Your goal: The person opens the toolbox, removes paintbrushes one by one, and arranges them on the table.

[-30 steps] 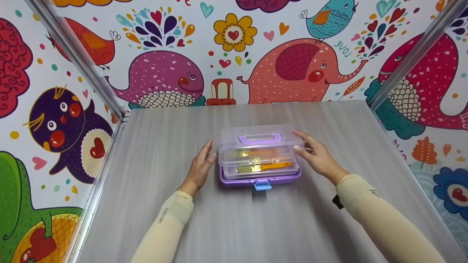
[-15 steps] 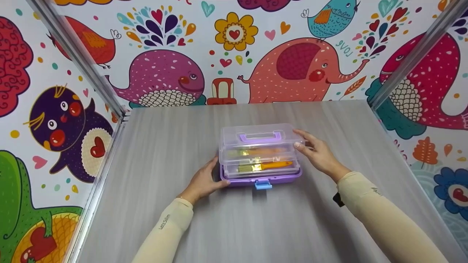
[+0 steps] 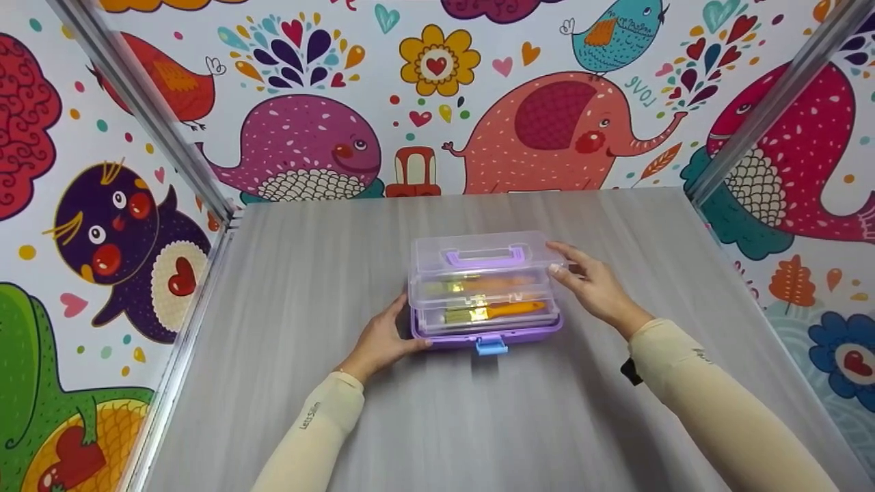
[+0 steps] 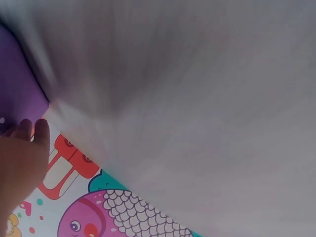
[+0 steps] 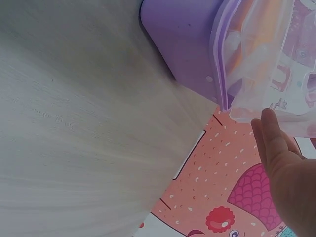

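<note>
A purple storage box (image 3: 526,336) with a translucent lid (image 3: 492,242) stands on the table. The lid is partly raised, with a purple handle (image 3: 485,257) on top, and the light-blue latch (image 3: 491,347) hangs unfastened at the front. In the clear tray (image 3: 437,328) inside lies a paintbrush (image 3: 513,309) with an orange handle; more orange shows blurred through the lid. My left hand (image 3: 379,342) holds the box's left side, thumb at the front corner and fingers along the side. My right hand (image 3: 601,290) grips the lid's right edge between thumb and fingers.
The grey wood-grain table (image 3: 307,273) reaches back to a wall (image 3: 424,68) printed with cartoon animals. Metal posts rise at the back left (image 3: 150,109) and back right (image 3: 759,109) corners. A dark wrist strap piece (image 3: 630,372) sits under the right sleeve.
My left hand has moved from beside the box onto its left side, thumb now at the front corner. The right hand stays at the lid's right edge, and the lid stands about the same.
</note>
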### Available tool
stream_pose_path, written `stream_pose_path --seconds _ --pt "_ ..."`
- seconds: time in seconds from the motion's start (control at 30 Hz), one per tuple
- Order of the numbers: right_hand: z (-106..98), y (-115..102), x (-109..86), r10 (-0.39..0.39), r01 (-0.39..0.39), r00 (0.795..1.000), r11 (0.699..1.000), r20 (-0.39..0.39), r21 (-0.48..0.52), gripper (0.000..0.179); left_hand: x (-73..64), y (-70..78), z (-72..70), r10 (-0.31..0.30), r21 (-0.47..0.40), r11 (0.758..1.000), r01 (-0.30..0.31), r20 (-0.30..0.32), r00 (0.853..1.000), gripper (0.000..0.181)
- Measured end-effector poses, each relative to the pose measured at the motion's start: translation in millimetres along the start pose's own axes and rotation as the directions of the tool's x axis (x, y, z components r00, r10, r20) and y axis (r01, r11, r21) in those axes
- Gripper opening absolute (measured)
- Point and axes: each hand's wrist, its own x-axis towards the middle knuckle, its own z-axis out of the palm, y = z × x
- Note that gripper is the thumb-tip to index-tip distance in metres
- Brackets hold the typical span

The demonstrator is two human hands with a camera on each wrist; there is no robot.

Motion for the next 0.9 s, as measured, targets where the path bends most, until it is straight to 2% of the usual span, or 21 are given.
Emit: stream_pose_path --seconds 0.17,0.33,0.67,0.9 --pt "-0.7 -3.1 3.5 -0.004 0.004 1.0 1.0 0.005 -0.005 0.058 1.9 -4.4 0.5 0.006 -0.039 0.999 -0.006 0.0 1.0 0.11" --pt "-4.1 -6.2 7.6 -0.027 0.027 1.0 1.0 0.006 0.009 0.057 3.4 -5.5 1.2 0.036 -0.059 0.998 -0.037 -0.008 0.999 0.104" --pt "-14.8 -19.2 21.7 0.045 -0.04 0.997 0.997 0.069 -0.068 0.065 3.6 -6.8 1.0 0.083 -0.077 0.994 -0.084 -0.01 0.996 0.104" --pt "-27.6 -31.1 33.4 0.101 -0.095 0.987 0.994 0.124 -0.056 0.072 2.6 -2.8 -0.6 0.063 -0.047 0.997 -0.064 -0.011 0.998 0.108"
